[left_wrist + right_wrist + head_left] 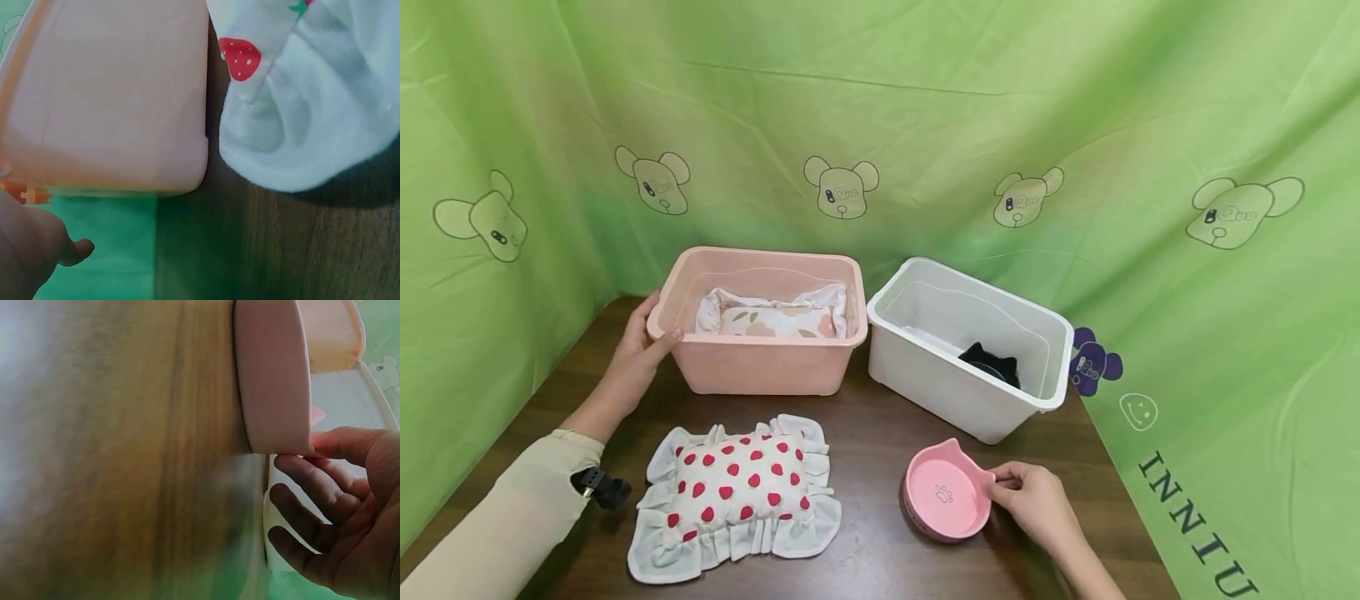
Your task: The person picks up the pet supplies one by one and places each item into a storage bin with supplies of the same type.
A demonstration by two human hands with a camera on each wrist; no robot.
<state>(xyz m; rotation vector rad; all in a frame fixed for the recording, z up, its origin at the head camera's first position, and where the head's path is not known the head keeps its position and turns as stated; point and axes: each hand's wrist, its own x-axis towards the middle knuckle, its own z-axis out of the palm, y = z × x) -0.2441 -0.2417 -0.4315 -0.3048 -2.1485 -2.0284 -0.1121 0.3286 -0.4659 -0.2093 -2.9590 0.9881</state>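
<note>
In the head view, my left hand (636,354) holds the left end of a pink plastic bin (767,367), its thumb at the front corner of the rim. Inside that bin lies a white ruffled pillow (782,321) with a floral print. My right hand (1033,500) pinches one ear of a pink cat-shaped pet bowl (946,496) with a paw print inside. The right wrist view shows thumb and index finger at the bowl's edge (275,381), the other fingers loosely bent. A strawberry-print pillow (741,483) with white ruffles lies between the hands.
To the right of the pink bin stands a white bin (940,375), set at an angle. A black cat-eared item (992,364) sits inside it, partly hidden by the wall. Everything stands on a dark wooden table (868,467), with a green printed curtain (917,117) behind.
</note>
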